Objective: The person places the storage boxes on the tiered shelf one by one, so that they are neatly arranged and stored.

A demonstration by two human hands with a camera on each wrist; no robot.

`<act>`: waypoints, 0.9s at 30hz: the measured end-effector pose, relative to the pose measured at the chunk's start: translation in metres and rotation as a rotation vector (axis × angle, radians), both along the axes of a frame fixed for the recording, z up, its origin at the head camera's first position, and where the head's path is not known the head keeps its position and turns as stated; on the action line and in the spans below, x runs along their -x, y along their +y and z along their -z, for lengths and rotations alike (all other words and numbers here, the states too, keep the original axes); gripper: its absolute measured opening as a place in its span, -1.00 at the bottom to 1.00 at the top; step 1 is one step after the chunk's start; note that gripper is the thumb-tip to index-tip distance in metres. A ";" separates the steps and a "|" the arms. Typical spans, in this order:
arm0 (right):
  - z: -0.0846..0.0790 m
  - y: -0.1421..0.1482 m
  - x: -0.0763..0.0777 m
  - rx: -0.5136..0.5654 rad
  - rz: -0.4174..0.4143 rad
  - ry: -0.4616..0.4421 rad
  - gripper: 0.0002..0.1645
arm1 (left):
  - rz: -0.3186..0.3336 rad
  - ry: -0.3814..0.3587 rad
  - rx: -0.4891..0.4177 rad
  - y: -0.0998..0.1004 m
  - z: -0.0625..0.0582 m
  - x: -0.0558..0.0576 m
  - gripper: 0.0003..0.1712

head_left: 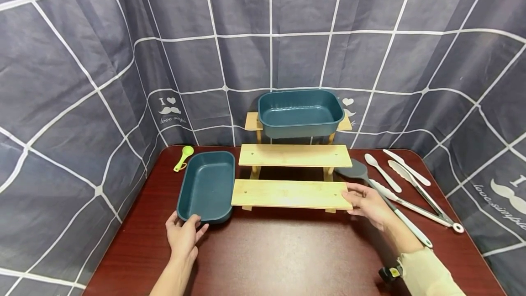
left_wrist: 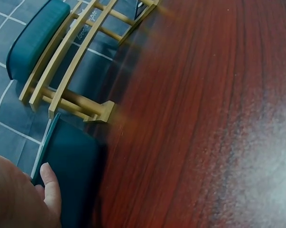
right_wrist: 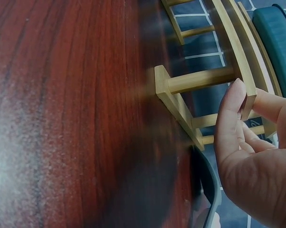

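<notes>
A three-tier wooden shelf rack stands mid-table. My right hand pinches the right end of its lowest board, thumb below and fingers above in the right wrist view. One dark teal rectangular tray sits on the top tier. Left of the rack, a second teal tray lies on the table, its right side close to the lowest board. At that tray's near left corner, my left hand grips the rim. The left wrist view shows the thumb against the outer wall.
Right of the rack lie a grey-headed spatula, tongs, a white spoon and a white knife. A green measuring spoon is at the back left. Grey checked curtains enclose the red-brown table.
</notes>
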State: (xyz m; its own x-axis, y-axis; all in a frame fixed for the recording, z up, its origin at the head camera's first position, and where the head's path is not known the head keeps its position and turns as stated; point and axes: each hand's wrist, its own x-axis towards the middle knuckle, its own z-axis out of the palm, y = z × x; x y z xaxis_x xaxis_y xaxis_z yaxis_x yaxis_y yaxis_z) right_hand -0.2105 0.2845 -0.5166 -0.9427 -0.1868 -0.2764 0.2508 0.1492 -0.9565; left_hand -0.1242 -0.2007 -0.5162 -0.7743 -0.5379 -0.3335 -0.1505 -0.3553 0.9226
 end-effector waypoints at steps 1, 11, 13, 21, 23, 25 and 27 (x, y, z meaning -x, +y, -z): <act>0.000 0.000 0.000 0.002 0.000 0.000 -0.16 | -0.003 0.003 -0.004 -0.001 0.000 0.000 -0.13; 0.001 0.000 0.000 0.006 0.002 0.008 -0.18 | -0.052 -0.005 0.001 -0.016 -0.004 0.000 -0.17; 0.001 0.001 0.000 0.009 0.004 0.010 -0.18 | -0.053 -0.014 0.006 -0.022 -0.006 0.000 -0.16; 0.000 0.000 -0.001 0.017 0.003 0.010 -0.19 | -0.078 -0.053 0.038 -0.045 -0.006 0.003 -0.22; 0.000 0.000 -0.001 0.015 0.002 0.013 -0.19 | -0.084 -0.059 0.036 -0.048 -0.005 0.003 -0.24; -0.001 0.000 -0.001 0.011 0.004 0.015 -0.19 | -0.078 -0.062 0.033 -0.051 -0.004 0.003 -0.24; -0.001 0.000 -0.002 0.008 0.003 0.014 -0.18 | -0.071 -0.071 0.038 -0.051 -0.003 0.003 -0.23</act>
State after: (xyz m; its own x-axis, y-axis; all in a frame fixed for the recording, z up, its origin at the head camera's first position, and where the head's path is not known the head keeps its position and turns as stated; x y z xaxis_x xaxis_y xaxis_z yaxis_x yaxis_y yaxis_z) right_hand -0.2089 0.2845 -0.5158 -0.9470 -0.1863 -0.2616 0.2377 0.1410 -0.9610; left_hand -0.1271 -0.2522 -0.5131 -0.7089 -0.6041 -0.3640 -0.1915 -0.3319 0.9237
